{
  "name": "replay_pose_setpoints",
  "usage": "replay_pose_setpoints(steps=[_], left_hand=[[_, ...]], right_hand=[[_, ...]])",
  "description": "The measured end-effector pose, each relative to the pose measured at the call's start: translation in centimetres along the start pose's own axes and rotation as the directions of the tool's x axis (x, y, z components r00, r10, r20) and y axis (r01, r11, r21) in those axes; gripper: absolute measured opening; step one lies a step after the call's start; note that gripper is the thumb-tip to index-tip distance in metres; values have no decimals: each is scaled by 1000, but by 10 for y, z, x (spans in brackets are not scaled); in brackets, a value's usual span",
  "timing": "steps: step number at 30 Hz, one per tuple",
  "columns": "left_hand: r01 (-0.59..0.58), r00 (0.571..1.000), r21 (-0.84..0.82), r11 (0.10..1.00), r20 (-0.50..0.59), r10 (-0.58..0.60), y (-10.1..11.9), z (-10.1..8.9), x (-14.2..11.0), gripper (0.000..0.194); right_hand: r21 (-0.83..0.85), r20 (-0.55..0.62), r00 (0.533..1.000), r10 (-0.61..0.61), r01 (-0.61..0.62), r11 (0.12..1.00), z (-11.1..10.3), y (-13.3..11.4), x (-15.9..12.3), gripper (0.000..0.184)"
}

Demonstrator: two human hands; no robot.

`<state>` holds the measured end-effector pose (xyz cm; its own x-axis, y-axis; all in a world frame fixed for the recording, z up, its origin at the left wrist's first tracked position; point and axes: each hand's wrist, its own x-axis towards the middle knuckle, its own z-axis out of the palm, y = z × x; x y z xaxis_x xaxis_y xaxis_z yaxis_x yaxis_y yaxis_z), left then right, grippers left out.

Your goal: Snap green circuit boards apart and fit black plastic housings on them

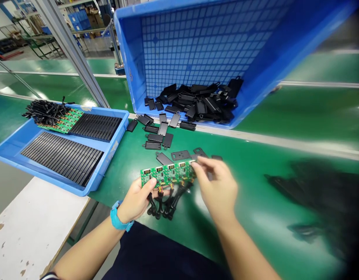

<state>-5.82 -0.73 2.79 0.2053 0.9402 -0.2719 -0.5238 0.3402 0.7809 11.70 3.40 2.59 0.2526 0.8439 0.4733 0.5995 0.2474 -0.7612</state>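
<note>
A strip of joined green circuit boards [171, 174] with small digit displays is held up over the green bench. My left hand [140, 196] grips its left end, thumb on the face and fingers behind. At the right end, my right hand [214, 181] pinches the edge between thumb and fingers; the hand is slightly blurred. Black cables [168, 204] with plugs hang from the strip's lower edge. Just behind the strip lie a black flat plate [181, 155] and a black plastic housing [163, 158].
Loose black housings [163, 128] lie farther back. A tipped blue crate [129, 74] holds a heap of black housings [197, 102]. At left, a blue tray [109, 155] carries rows of black housings [63, 155] and cabled circuit boards [65, 120]. Blurred dark items [319, 198] are at right.
</note>
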Motion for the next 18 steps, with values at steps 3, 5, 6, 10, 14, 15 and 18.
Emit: replay_pose_setpoints(steps=[3, 5, 6, 10, 14, 15, 18], left_hand=[[1, 1000, -16, 1000, -14, -2, 0, 1, 0, 29], [2, 1000, -20, 1000, -19, -2, -1, 1, -1, 29], [-1, 1000, -22, 1000, -21, 0, -1, 1, -2, 29], [-8, 1000, -24, 1000, -27, 7, -2, 0, -3, 28], [-2, 999, -25, 1000, -41, 1, -1, 0, -4, 28], [1, 999, -32, 999, -48, -3, 0, 0, -4, 28], [36, 996, -62, 997, -78, -41, 5, 1, -4, 28]], right_hand=[[-27, -29, 994, -102, 101, 995, 3, 2, -3, 9], [-22, -70, 987, -143, 141, 990, 4, 3, -5, 8], [-16, -90, 984, -156, 155, 988, 5, 3, -5, 8], [-2, -101, 980, -170, 170, 985, 5, 2, -6, 7], [24, -26, 996, -89, 90, 996, 3, 2, -3, 1], [45, -21, 998, -60, 61, 997, 3, 3, -3, 3], [137, -3, 1000, 14, -13, 990, 1, 5, -4, 14]])
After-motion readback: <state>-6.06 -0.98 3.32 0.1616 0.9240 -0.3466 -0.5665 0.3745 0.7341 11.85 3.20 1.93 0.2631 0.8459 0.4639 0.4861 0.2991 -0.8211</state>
